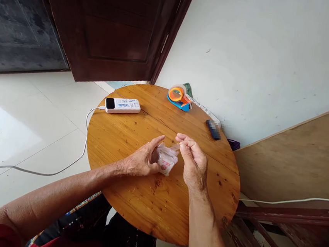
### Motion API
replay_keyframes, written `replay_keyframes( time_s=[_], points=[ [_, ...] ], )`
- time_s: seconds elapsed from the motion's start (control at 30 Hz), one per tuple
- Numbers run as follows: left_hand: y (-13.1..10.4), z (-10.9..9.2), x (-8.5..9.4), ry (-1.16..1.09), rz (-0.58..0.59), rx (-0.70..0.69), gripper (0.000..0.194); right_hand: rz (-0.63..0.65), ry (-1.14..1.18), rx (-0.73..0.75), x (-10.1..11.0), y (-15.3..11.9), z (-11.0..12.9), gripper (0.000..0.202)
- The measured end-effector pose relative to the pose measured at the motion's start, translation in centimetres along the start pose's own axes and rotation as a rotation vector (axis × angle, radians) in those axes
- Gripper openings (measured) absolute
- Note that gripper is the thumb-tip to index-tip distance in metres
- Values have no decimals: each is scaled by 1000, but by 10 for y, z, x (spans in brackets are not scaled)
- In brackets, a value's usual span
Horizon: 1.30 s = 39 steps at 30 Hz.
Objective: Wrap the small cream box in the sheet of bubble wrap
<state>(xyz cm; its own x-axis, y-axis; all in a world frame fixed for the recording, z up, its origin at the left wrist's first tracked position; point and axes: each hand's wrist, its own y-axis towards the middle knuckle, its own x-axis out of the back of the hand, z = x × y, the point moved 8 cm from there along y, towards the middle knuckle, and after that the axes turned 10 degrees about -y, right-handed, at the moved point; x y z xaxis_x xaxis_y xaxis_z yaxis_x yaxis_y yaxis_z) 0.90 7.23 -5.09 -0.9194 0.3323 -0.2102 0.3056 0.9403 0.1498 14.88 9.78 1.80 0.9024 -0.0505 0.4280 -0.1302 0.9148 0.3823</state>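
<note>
- Background: we see a pale wall [261,51] and, before it, a round wooden table [113,142].
- Left hand [142,160]: we find thumb and forefinger closed about a small plastic-wrapped packet [166,162].
- Right hand [195,161]: thumb and forefinger pinch a clear strip [175,146], apparently tape, at the packet's far right corner.
- Packet: we judge that a hard pull on the strip could tear the thin wrapping, or a loose left grip let it slide. It lies between left thumb and forefinger, left of the right fingertips; whether it touches the wood we cannot tell.
</note>
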Motion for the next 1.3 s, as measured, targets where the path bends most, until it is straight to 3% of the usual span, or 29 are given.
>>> replay_keyframes(
  time_s=[0.2, 0.4, 0.63, 0.73, 1.0, 1.13, 1.23, 1.3],
  points=[
    [-4, -14, -13, -50, 138, -49, 101, -1, 38, -77, 13, 15, -3, 17],
    [-7, -24, -9, 115, 150, -79, 93, -76, 77, -169, 19, 44, -25, 21],
    [-5, -19, -4, 49, 126, 46, 63, -169, 240, -269, 10, 52, -59, 23],
    [-4, -18, -4, 2, 134, 77, 60, -175, 255, -290, 11, 51, -67, 25],
    [6, -16, -4, 34, 85, 277, 51, -225, 191, -260, 16, 51, -75, 27],
    [29, -18, 1, 9, -29, 338, 28, -330, 165, -243, 39, 45, -62, 28],
    [41, -10, 2, -114, -128, 320, 19, -200, 133, -205, 46, 37, -38, 31],
    [45, -4, -2, -227, -142, 301, 24, 97, 46, -215, 29, 30, -28, 38]
  ],
)
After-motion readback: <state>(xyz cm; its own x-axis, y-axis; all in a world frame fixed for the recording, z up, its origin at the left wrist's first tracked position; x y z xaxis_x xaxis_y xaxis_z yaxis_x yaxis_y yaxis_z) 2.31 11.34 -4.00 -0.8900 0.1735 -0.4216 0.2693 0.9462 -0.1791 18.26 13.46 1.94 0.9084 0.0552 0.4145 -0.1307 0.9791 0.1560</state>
